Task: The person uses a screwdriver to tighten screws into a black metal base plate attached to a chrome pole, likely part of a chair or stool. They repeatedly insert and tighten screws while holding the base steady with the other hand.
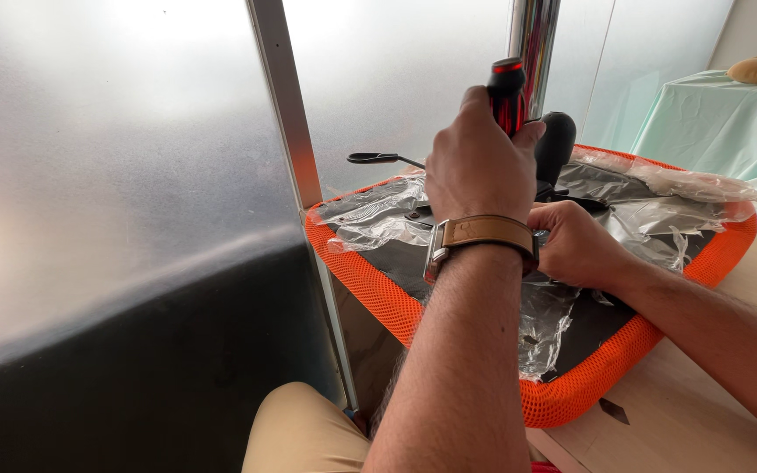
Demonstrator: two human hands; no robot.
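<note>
**Screwdriver held upright over an upturned chair seat**

Head view: left hand [477, 162] clenched around the red-and-black screwdriver handle [507, 92], held upright, probably so as to press straight down into the mechanism below; tip hidden behind the hand. Brown leather watch strap [484, 235] on that wrist. Right hand [576, 245] curled just beside and below the left, fingers closed on something at the black underside; exactly what is gripped cannot be told, likely steadying a part near the tool.

Orange mesh chair seat [370, 280] lying upside down on the light wooden tabletop [703, 412], one corner overhanging toward the knee, so giving access to the base plate. Clear crumpled plastic wrap [378, 215] covering the black underside. Chrome column [534, 35] rising from the centre, black lever [377, 158] sticking out to the left. Frosted partition panel [116, 175] close on the left. Pale green cloth [711, 114] in the far background.
</note>
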